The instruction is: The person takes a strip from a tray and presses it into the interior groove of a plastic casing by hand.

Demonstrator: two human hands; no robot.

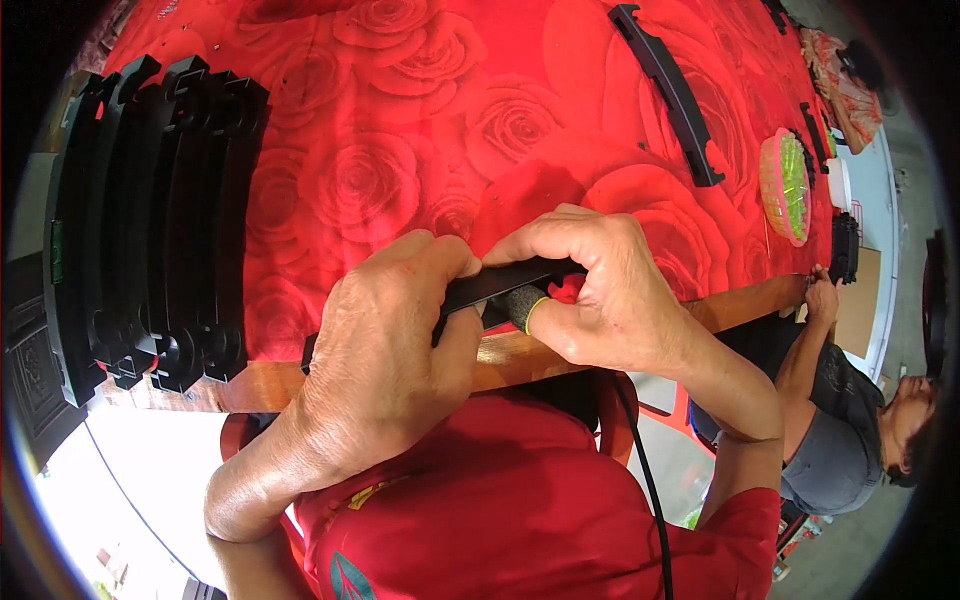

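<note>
Between my two hands, close to the table's near edge, is a long black plastic strip (510, 280). My left hand (385, 330) wraps round its left part, thumb below and fingers above. My right hand (605, 285) grips the other end, fingers bent over the top. A dark knitted cover with a yellow rim (524, 306) sits on the right thumb, which presses from below. Part of the strip is hidden behind my hands. Several similar black plastic parts (185, 220) stand side by side at the table's left. One more curved black part (668, 95) lies at the far right.
A red rose-patterned cloth covers the table (370, 185), with a bare wooden edge (525, 355) in front. A pink-rimmed basket (785, 190) with green contents stands at the right. Beyond it are more black parts (845, 248) and a seated person (835, 420). A black cable (650, 470) hangs beside me.
</note>
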